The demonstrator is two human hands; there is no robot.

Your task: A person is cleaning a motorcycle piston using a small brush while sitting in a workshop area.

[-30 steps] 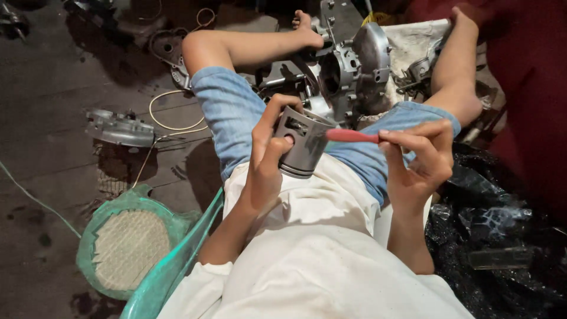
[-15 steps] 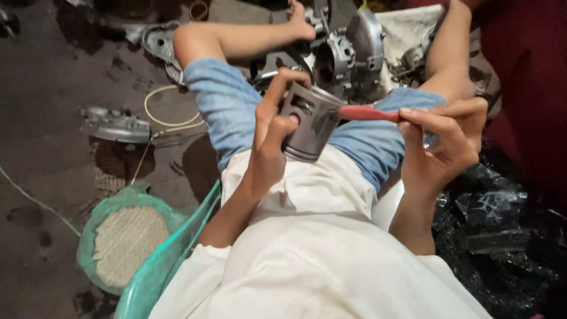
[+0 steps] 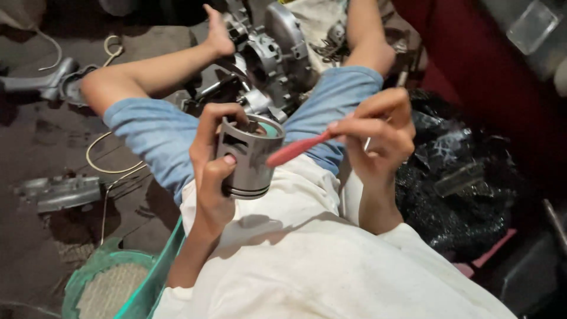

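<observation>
One head camera looks steeply down from close above the lap, facing forward over the left hand (image 3: 212, 171), right hand (image 3: 378, 139), knees and engine (image 3: 274, 53) on the floor.

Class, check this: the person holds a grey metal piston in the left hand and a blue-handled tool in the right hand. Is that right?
Not quite. The head view shows the tool's handle is red, not blue. The rest stands: the left hand holds the grey metal piston, and the right hand holds the tool.
</observation>
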